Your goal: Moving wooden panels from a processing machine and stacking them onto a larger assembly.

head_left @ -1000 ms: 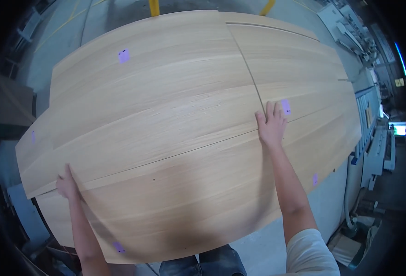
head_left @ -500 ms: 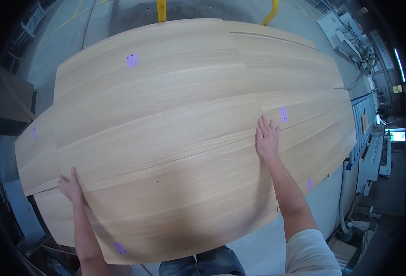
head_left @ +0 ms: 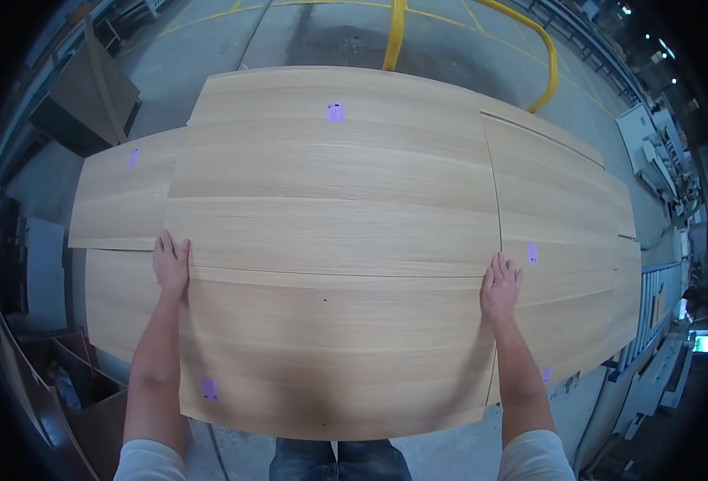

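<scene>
A pale wood-grain panel (head_left: 330,353) lies flat in front of me. Beyond it, separated by a thin dark seam, is another wood-grain panel (head_left: 330,192). At the left end of this seam, my left hand (head_left: 171,264) rests over the near panel's far corner, fingers stretched forward. My right hand (head_left: 501,289) lies at the seam's right end with extended fingers, close to a joint with the right-hand panel (head_left: 558,224). Neither hand visibly lifts anything. Purple labels mark several panels, among them one label (head_left: 209,390) near the front left.
Another panel (head_left: 125,192) extends on the left. Yellow rails (head_left: 394,36) rise beyond the far edge. On the far left stands a dark box-shaped object (head_left: 89,100); an open bin (head_left: 69,373) is below left. A blue roller frame (head_left: 650,309) and machinery line the right.
My view has turned, so the seam now runs nearly level. Both hands remain at the near panel's far corners. The left hand's fingers now reach farther forward over the seam.
</scene>
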The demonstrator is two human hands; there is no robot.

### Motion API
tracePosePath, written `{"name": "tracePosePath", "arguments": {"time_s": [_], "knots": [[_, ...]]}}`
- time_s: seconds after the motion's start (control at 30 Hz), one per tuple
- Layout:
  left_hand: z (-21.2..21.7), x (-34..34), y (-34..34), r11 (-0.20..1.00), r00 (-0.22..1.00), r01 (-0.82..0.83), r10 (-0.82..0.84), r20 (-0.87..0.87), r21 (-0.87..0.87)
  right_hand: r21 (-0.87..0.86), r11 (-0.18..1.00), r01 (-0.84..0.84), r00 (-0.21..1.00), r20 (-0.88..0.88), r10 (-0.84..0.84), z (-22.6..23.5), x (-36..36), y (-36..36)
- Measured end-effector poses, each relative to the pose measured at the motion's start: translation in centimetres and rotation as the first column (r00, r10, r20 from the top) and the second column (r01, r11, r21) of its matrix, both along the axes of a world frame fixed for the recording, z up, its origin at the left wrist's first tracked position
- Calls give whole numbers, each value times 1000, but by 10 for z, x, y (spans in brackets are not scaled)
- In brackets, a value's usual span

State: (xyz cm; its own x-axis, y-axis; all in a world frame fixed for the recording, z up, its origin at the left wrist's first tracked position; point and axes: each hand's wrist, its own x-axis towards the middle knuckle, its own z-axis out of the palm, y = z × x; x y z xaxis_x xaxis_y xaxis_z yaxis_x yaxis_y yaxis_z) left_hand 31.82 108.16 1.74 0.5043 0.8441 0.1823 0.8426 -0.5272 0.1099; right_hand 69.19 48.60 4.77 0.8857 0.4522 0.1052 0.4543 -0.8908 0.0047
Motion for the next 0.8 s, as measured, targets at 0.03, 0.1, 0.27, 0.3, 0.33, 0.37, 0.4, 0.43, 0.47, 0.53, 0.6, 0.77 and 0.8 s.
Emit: {"name": "tracePosePath", "arguments": {"time_s": [0.03,0.1,0.27,0.3,0.33,0.37,0.4,0.43,0.47,0.53,0.6,0.77,0.8], "knots": [[-2,3,-2,1000,1000,-2,2,4,-2,-18,1000,15,1000,19,-15,-3,0,-4],[-6,6,-9,1000,1000,13,-13,2,-10,49,999,7,999,31,-8,-4,11,-3],[10,-5,3,998,999,-41,41,-2,-53,197,980,7,999,-42,2,-16,14,6],[6,-2,9,990,1000,0,3,21,-140,213,977,-11,999,-38,19,-23,23,-8],[4,6,3,988,1000,3,-2,6,-153,238,971,4,998,-56,10,-23,25,-12],[10,18,-7,974,997,-62,53,-48,-219,265,964,15,997,-76,6,-17,23,-15],[8,13,-5,965,1000,-13,20,24,-262,300,952,56,989,-151,-11,-12,20,-13],[8,2,-4,963,997,70,-71,5,-259,410,907,93,977,-214,-3,-9,13,-4],[12,-11,-7,967,996,90,-83,38,-240,332,943,27,980,-196,41,-5,7,0],[28,-56,-36,966,959,-158,200,200,-205,144,989,-39,991,-125,57,3,-42,42],[35,-109,-95,948,866,-167,273,418,-272,201,963,-181,976,-86,202,-7,-83,49],[95,-284,-318,927,950,51,70,305,-372,405,869,-285,869,-272,412,60,-277,87],[116,-330,-365,902,962,-84,185,202,-423,511,825,-241,829,-335,449,58,-301,97]]}}
